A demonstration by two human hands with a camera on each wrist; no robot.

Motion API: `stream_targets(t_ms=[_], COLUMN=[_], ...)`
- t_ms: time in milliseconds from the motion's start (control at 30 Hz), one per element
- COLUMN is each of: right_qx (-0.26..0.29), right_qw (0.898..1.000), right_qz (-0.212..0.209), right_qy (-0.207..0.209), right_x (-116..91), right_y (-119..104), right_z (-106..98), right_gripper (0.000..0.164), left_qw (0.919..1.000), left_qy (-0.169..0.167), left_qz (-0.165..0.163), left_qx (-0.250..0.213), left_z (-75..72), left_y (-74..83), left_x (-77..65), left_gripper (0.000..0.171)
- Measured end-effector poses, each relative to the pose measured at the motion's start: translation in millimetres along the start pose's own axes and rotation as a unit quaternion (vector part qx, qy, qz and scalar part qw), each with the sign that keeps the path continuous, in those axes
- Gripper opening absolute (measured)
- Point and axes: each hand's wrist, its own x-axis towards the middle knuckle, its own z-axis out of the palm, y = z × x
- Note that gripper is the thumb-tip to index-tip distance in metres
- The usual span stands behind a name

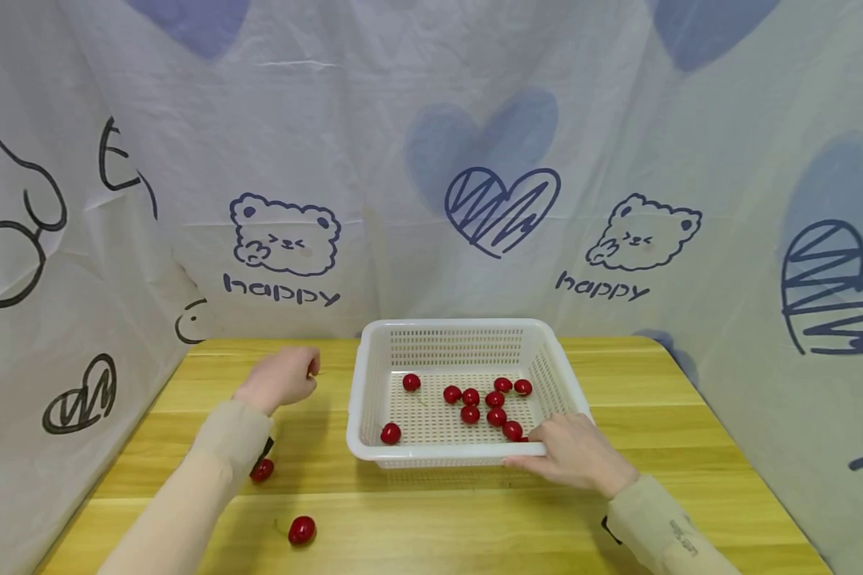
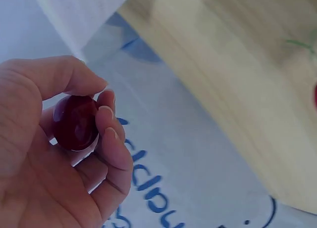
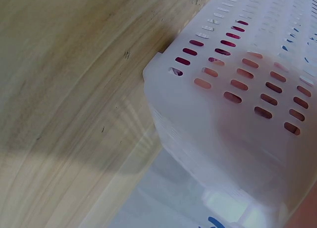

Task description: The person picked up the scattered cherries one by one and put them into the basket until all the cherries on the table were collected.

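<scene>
Presently, the left hand (image 1: 280,377) holds a cherry (image 2: 74,123) clear of the basket (image 1: 456,350), right hand (image 1: 574,451) its near rim (image 1: 453,453)

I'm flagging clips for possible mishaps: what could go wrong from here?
The glossy held cherry might slip from the left hand. The left sleeve could knock the loose cherry near it. The right hand, gripping the basket at one corner, might tip it.

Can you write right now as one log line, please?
left grip: holds cherry | right grip: holds white basket by near rim | inside: several cherries | table: two loose cherries visible
</scene>
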Motion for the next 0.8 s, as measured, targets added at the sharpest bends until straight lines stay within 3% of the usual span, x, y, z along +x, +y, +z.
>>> stream_targets(t_ms=[467,800], right_qx=[0.002,0.005], right_qw=[1.000,1.000], right_qz=[-0.001,-0.004], right_qy=[-0.002,0.003], right_x=[0.5,-0.2], right_y=[0.4,0.6], right_z=[-0.1,0.3], right_gripper=[0.051,0.050], left_qw=[0.9994,0.9952], left_qy=[0.016,0.051], left_qz=[0.030,0.080], left_qx=[0.005,0.026], left_z=[-23.9,-24.1], left_y=[47.0,79.8], left_x=[14.5,24.3], left_gripper=[0.008,0.009])
